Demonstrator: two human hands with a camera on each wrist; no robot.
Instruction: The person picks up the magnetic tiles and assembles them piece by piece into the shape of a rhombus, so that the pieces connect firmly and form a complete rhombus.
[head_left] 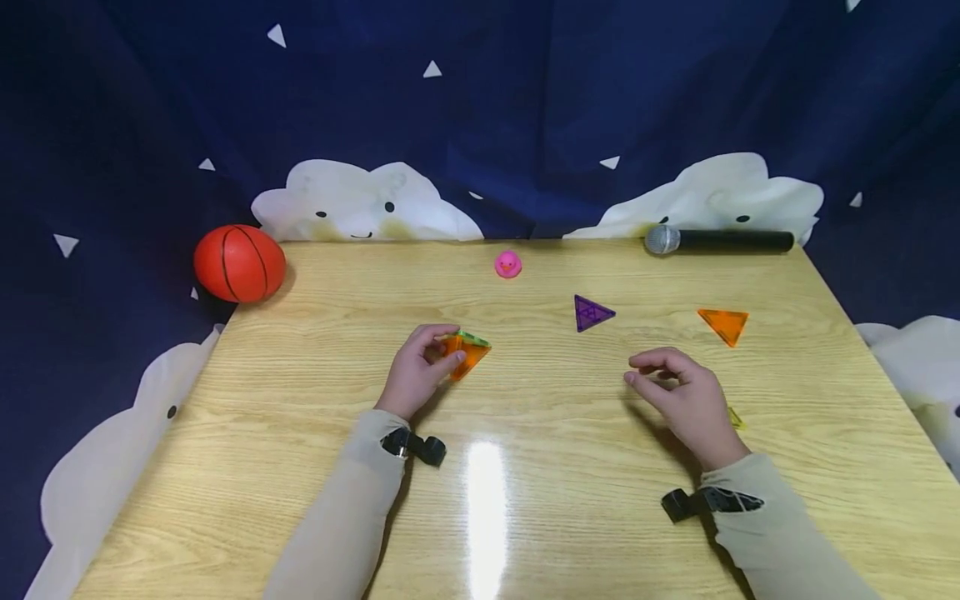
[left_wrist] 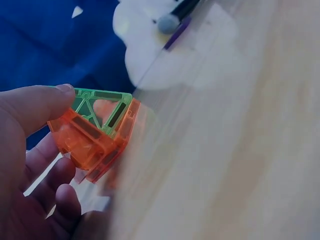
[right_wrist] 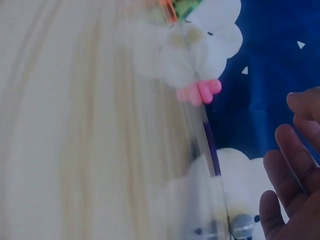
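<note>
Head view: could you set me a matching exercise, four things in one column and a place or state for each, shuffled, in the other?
1. green tile
2. right hand
3. red ball
4. microphone

A. at the far left corner of the table
B. holding nothing
C. along the far edge, toward the right
D. held in the left hand

Pairs: 1-D, 2-B, 3-A, 4-C

You were at a staged play space, as the cloud-print curtain (head_left: 495, 100) around the table (head_left: 570, 500), the ball (head_left: 240, 263) and the duck (head_left: 507, 265) showed.
</note>
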